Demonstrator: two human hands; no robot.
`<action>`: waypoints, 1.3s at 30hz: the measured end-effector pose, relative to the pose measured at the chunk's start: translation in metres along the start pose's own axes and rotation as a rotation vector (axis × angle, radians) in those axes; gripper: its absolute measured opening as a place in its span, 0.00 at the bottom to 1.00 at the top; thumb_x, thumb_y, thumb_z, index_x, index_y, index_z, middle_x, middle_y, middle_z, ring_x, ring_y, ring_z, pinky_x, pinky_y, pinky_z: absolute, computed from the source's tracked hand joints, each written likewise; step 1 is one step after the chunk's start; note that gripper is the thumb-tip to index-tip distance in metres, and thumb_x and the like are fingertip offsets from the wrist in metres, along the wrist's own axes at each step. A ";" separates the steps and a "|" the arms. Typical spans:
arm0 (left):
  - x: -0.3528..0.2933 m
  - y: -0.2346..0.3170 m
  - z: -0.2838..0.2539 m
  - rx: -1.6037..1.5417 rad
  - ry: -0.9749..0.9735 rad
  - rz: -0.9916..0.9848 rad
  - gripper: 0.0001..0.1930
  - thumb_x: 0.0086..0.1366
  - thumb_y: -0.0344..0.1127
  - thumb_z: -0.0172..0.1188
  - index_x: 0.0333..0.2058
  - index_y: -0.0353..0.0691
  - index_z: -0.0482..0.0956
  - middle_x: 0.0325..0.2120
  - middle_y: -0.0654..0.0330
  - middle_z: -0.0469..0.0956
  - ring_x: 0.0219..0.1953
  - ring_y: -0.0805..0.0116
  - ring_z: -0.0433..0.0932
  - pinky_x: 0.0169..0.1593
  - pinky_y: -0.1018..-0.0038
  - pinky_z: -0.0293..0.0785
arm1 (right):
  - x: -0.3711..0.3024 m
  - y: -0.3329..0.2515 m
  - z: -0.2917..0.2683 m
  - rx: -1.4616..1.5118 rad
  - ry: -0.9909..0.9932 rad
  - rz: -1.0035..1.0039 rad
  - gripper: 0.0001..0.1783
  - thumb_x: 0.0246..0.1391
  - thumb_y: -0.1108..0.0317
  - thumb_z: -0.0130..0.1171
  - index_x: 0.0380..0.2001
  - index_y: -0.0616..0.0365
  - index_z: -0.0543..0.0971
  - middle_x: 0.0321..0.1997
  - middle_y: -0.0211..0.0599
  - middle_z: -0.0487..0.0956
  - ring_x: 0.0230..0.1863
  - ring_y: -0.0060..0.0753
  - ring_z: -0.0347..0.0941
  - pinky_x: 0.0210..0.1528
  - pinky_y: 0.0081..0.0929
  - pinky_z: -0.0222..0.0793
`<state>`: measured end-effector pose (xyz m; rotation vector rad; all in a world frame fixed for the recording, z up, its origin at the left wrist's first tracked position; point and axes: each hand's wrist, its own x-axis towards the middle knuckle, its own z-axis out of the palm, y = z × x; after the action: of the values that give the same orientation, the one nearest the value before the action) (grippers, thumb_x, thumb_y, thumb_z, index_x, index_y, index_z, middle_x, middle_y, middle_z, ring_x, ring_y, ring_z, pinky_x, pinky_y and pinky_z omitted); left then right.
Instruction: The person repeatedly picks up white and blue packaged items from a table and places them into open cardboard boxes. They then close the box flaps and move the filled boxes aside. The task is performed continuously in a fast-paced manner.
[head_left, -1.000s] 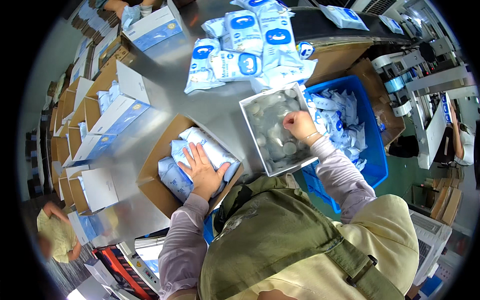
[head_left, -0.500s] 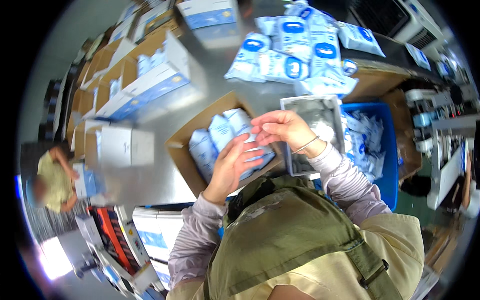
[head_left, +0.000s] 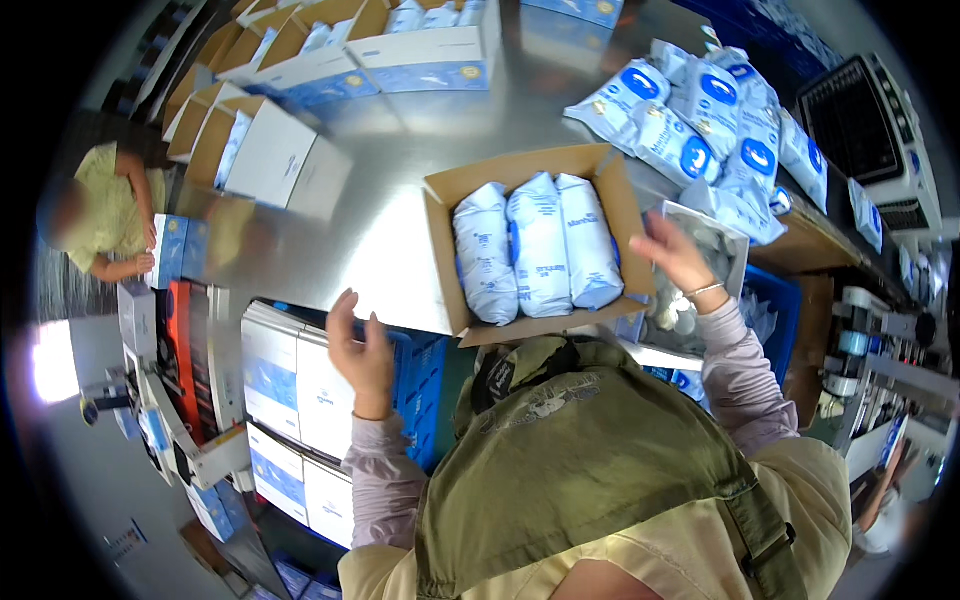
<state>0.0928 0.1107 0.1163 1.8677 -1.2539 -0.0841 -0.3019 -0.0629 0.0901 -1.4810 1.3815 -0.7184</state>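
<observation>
An open brown-lined carton [head_left: 515,168] stands on the metal table in front of me. Three white-and-blue soft packs [head_left: 541,262] lie side by side in it. My right hand [head_left: 680,262], a bangle at its wrist, is beside the carton's right wall with its fingers apart. Whether the fingertips touch that wall I cannot tell. My left hand [head_left: 362,358] is off to the carton's lower left, above a stack of white-and-blue boxes [head_left: 270,362]. Its fingers are spread and hold nothing.
Several loose packs [head_left: 718,108] are heaped at the far right. Under my right wrist is a white box [head_left: 738,262] of grey-white items, beside a blue bin [head_left: 785,345]. Filled cartons [head_left: 425,50] line the far left. A co-worker [head_left: 120,205] handles a blue box [head_left: 170,252] at the left.
My hands have moved apart from over the packs, the left one down-left, the right one rightward. In the picture, the carton sits farther right and straighter, its three packs now uncovered.
</observation>
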 end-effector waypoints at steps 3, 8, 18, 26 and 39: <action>-0.064 -0.134 -0.037 0.526 -0.043 -0.304 0.39 0.45 0.42 0.70 0.56 0.35 0.66 0.58 0.41 0.61 0.60 0.46 0.61 0.60 0.57 0.59 | -0.008 -0.010 0.035 -0.089 -0.390 0.221 0.33 0.39 0.71 0.64 0.53 0.62 0.68 0.41 0.39 0.75 0.41 0.32 0.72 0.43 0.26 0.68; -0.154 -0.209 -0.065 0.678 -0.449 -0.847 0.66 0.34 0.59 0.75 0.67 0.43 0.41 0.65 0.41 0.45 0.69 0.47 0.41 0.64 0.41 0.40 | -0.008 -0.053 0.142 0.359 -0.425 0.395 0.30 0.37 0.83 0.55 0.50 0.61 0.70 0.40 0.35 0.75 0.40 0.32 0.73 0.40 0.28 0.71; -0.335 -0.228 -0.137 0.361 0.444 -1.164 0.38 0.48 0.38 0.68 0.57 0.32 0.62 0.55 0.42 0.64 0.57 0.46 0.63 0.60 0.62 0.59 | 0.174 -0.174 0.490 0.425 -0.685 0.431 0.11 0.45 0.66 0.65 0.25 0.58 0.73 0.24 0.38 0.72 0.27 0.39 0.74 0.30 0.41 0.78; -0.544 -0.220 -0.174 -0.029 1.244 -1.582 0.25 0.54 0.42 0.65 0.46 0.32 0.73 0.37 0.59 0.75 0.38 0.64 0.73 0.42 0.70 0.70 | 0.137 -0.185 0.554 0.658 -0.857 0.305 0.19 0.56 0.59 0.57 0.44 0.63 0.72 0.38 0.43 0.77 0.41 0.41 0.75 0.51 0.39 0.72; -0.619 -0.333 -0.355 -0.560 1.418 -1.631 0.17 0.65 0.43 0.51 0.48 0.40 0.73 0.40 0.59 0.77 0.38 0.68 0.75 0.36 0.73 0.68 | -0.297 0.116 0.626 -0.190 -1.488 0.739 0.23 0.60 0.58 0.49 0.57 0.55 0.67 0.53 0.33 0.74 0.53 0.32 0.70 0.55 0.33 0.63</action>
<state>0.2009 0.8528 -0.1243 1.3339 1.2044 0.0377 0.1558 0.3879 -0.1953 -0.9990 0.6322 0.8934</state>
